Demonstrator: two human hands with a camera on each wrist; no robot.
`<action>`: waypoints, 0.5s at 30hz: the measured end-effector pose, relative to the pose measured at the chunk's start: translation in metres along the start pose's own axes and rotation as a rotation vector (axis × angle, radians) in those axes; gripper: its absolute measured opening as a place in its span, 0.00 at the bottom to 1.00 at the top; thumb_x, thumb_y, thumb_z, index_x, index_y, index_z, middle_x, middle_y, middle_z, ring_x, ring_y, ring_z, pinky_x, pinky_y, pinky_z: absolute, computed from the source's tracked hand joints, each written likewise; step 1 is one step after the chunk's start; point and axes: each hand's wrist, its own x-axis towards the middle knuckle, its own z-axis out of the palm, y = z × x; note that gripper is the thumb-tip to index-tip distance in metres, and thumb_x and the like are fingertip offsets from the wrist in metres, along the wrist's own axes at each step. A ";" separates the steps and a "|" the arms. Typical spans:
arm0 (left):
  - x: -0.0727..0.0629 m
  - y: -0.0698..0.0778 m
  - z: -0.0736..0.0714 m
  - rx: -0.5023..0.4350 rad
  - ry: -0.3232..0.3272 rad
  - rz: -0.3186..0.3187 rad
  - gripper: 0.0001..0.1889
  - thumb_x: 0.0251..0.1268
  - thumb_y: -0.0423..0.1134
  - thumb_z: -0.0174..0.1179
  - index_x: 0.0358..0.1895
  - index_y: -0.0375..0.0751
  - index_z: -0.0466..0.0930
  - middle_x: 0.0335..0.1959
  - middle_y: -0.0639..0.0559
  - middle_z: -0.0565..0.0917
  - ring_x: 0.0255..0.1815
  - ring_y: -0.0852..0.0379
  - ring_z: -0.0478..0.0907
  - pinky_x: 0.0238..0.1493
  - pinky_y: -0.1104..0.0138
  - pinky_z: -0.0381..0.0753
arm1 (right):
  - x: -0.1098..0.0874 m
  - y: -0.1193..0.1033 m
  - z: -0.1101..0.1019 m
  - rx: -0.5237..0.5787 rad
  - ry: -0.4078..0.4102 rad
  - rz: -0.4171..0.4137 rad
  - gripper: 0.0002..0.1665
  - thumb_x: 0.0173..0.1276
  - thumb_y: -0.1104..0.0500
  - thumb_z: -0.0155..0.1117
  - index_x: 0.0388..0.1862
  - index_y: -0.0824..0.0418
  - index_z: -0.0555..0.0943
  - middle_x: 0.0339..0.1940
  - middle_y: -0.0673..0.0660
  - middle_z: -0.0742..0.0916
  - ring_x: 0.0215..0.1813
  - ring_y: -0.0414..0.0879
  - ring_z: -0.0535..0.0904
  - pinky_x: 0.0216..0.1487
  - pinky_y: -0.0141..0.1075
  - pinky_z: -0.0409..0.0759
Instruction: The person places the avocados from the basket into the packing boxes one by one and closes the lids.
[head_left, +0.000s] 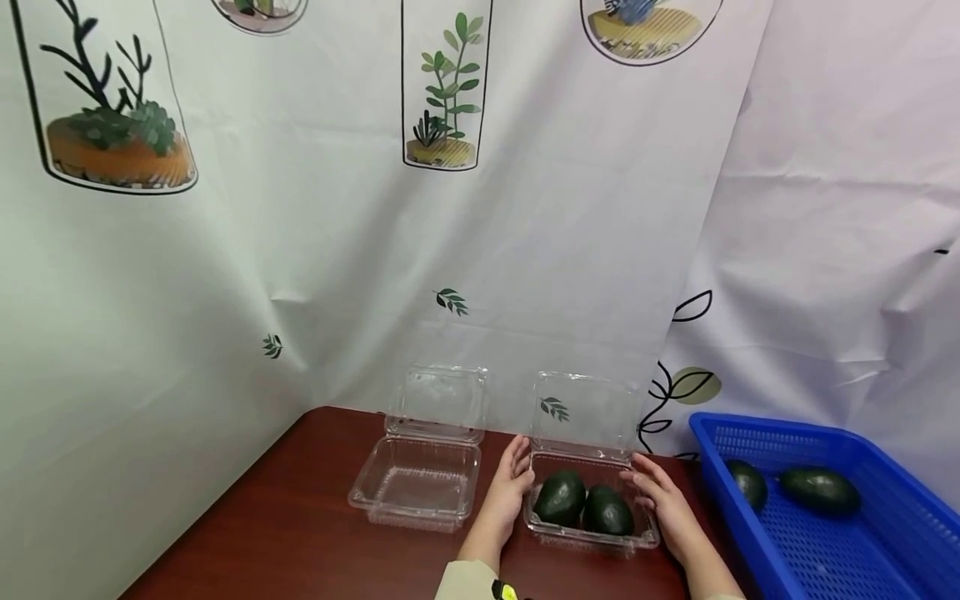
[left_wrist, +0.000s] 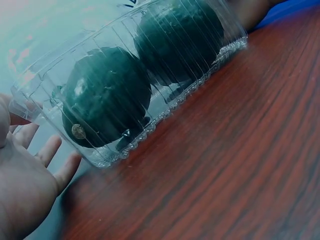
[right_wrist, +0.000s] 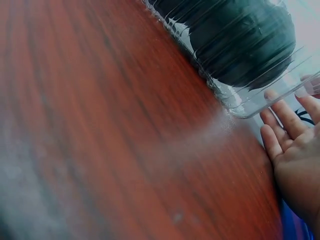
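Observation:
Two dark green avocados, a left one (head_left: 561, 498) and a right one (head_left: 608, 511), lie side by side in a clear plastic clamshell box (head_left: 585, 539) whose lid (head_left: 588, 408) stands raised behind it. My left hand (head_left: 512, 482) is at the box's left wall, its fingers loosely extended and the thumb near the rim. At the opposite wall is my right hand (head_left: 666, 504), with fingers reaching forward along the side. In the left wrist view, a brown stem scar shows on the nearer avocado (left_wrist: 107, 95) through the ribbed plastic. The right wrist view has fingertips (right_wrist: 270, 95) right at the box corner.
A second clear clamshell box (head_left: 416, 500), lid up, sits to the left on the reddish-brown table (head_left: 300, 517). On the right stands a blue plastic basket (head_left: 757, 542) holding two more avocados (head_left: 819, 490). A patterned white cloth (head_left: 337, 250) hangs close behind the table.

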 end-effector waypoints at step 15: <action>-0.003 0.001 -0.002 0.092 0.033 0.015 0.30 0.65 0.25 0.49 0.71 0.39 0.54 0.66 0.37 0.61 0.66 0.36 0.57 0.59 0.49 0.64 | -0.001 0.001 0.001 -0.072 0.083 0.023 0.31 0.70 0.54 0.54 0.68 0.62 0.59 0.43 0.54 0.73 0.40 0.38 0.72 0.41 0.31 0.72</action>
